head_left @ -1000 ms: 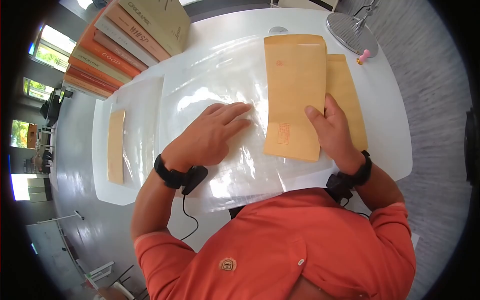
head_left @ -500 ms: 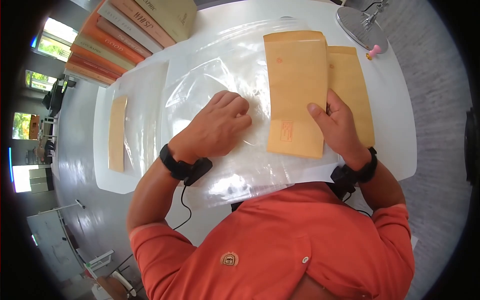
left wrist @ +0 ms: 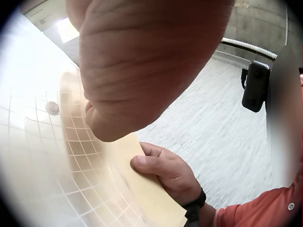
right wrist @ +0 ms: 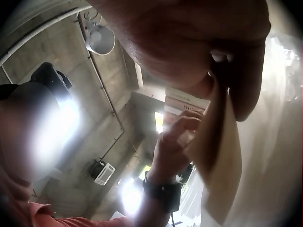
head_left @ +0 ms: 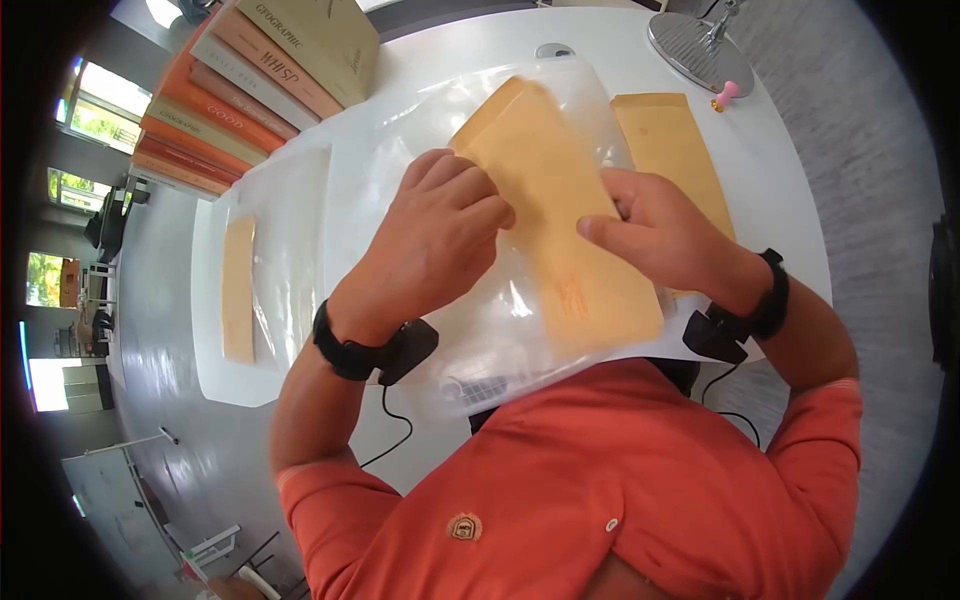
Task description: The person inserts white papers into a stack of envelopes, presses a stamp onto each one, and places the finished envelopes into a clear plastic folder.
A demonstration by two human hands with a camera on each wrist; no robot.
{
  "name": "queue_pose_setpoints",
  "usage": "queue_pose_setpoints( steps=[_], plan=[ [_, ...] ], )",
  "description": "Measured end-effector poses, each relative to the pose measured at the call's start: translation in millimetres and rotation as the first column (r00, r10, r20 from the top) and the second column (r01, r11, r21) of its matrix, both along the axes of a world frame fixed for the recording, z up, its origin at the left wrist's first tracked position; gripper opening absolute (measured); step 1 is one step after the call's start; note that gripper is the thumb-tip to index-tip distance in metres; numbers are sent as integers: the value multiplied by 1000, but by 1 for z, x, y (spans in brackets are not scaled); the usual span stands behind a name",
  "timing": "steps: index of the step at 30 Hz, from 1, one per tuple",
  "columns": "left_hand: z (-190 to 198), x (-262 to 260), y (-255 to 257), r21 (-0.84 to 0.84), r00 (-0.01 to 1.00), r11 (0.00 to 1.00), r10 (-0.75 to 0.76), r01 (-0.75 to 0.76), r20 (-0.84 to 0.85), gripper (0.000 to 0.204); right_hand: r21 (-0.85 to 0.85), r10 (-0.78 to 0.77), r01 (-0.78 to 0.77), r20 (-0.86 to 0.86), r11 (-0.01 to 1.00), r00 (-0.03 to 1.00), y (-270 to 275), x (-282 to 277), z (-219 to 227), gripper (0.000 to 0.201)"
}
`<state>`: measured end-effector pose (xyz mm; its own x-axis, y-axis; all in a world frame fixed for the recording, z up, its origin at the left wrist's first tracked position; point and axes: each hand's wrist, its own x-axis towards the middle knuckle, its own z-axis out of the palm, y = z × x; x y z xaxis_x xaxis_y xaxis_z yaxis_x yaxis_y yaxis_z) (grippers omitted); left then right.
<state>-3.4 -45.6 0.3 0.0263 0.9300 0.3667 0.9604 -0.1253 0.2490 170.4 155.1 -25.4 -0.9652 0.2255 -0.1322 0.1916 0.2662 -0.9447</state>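
Note:
A brown paper envelope (head_left: 545, 170) slants over a large clear plastic bag (head_left: 480, 345). My right hand (head_left: 675, 230) grips the envelope's right edge, thumb on its face and fingers beneath. With curled fingers, my left hand (head_left: 440, 225) pinches the plastic beside the envelope's left edge; its fingertips are mostly hidden. In the left wrist view, grid-marked film (left wrist: 80, 146) stands up close by the envelope (left wrist: 147, 184). The right wrist view shows the envelope (right wrist: 222, 161) bent along its length. A second brown envelope (head_left: 665, 140) lies to the right.
Another brown envelope (head_left: 238, 290) lies on the left with more clear plastic (head_left: 290, 240). A row of books (head_left: 260, 80) stands at the back left of the white table (head_left: 480, 40). At the back right are a round ridged metal base (head_left: 700, 55) and a small pink-handled object (head_left: 727, 95).
The right hand has swung the top envelope left and turned it aslant, uncovering more of the second envelope. The left hand went from relaxed fingers on the plastic to curled ones, and moved toward the envelope.

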Motion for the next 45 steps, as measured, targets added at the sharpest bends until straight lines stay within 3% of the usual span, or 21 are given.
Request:
queue_pose_setpoints(
  steps=[2, 4, 5, 7, 9, 11, 12, 13, 15, 17, 20, 21, 23, 24, 25, 31, 35, 37, 38, 40, 45],
  plan=[
    [2, 3, 8, 85, 1000, 996, -16, 15, 9, 20, -9, 85, -84, 35, 996, 996, -6, -11, 4, 24],
    [6, 5, 13, 92, 999, 995, -27, 25, 25, 30, -458, 160, -81, 137, 885, 978, -14, -24, -3, 26],
    [9, 7, 11, 98, 1000, 995, -21, 19, 19, 30, -452, 165, -89, 132, 888, 977, -19, -28, -7, 26],
    [23, 12, 4, 256, 987, 953, 158, -160, 29, 46, -710, 201, -75, 95, 700, 975, -25, -36, -10, 31],
    [33, -6, -42, 281, 924, 881, 374, -381, 79, 66, -723, 248, -118, 76, 681, 966, -23, -38, -11, 33],
    [16, -26, -98, 151, 695, 716, 569, -681, 439, 70, -740, 283, -164, 37, 652, 958, -21, -38, -13, 35],
    [4, -32, -121, -42, 455, 593, 660, -804, 598, 66, -768, 275, -168, 11, 618, 961, -22, -37, -15, 37],
    [-15, -43, -147, -191, 363, 593, 683, -782, 634, 64, -795, 266, -170, -11, 583, 964, -24, -36, -16, 38],
    [-25, -21, -156, -271, 66, 775, 373, -572, 926, 55, -770, 267, -215, -61, 600, 962, -26, -35, -14, 40],
    [-39, -6, -157, -225, -164, 834, 164, -503, 973, 45, -735, 284, -261, -97, 626, 954, -30, -36, -6, 41],
    [-37, 16, -129, 13, -170, 918, -87, -396, 982, 37, -705, 295, -329, -175, 628, 939, -34, -36, 3, 43],
    [-35, 22, -121, 87, -199, 926, -169, -367, 965, 36, -564, 342, -416, -237, 713, 909, -29, -36, -2, 40],
    [-35, 37, -103, 166, -45, 881, -207, -443, 977, 36, -382, 400, -495, -304, 780, 865, -24, -41, 9, 38],
    [-38, 40, -102, 164, -1, 871, -186, -464, 983, 35, -2, 580, -586, -144, 810, 802, -22, -45, 26, 35],
    [-34, 46, -95, 175, 29, 850, -185, -497, 982, 34, 359, 662, -641, 78, 678, 745, -22, -48, 37, 33],
    [-55, 40, -93, 238, 142, 845, -192, -480, 971, 39, 106, 436, -431, -27, 896, 900, -19, -35, 41, 39],
    [-52, 44, -80, 279, 192, 826, -210, -490, 959, 40, 310, 505, -432, -216, 847, 836, -17, -40, 33, 36],
    [-51, 47, -77, 255, 178, 820, -189, -513, 966, 39, 240, 514, -523, 107, 818, 851, -31, -43, 50, 33],
    [-52, 46, -77, 217, 180, 829, -143, -515, 973, 41, 233, 511, -521, 108, 821, 853, -30, -44, 49, 33],
    [-51, 46, -79, 184, 188, 837, -99, -516, 977, 43, -39, 556, -563, 222, 826, 801, -30, -46, 50, 32],
    [-47, 48, -78, 239, 122, 796, -206, -557, 971, 39, -214, 555, -538, 26, 815, 831, -21, -49, 34, 41]
  ],
)
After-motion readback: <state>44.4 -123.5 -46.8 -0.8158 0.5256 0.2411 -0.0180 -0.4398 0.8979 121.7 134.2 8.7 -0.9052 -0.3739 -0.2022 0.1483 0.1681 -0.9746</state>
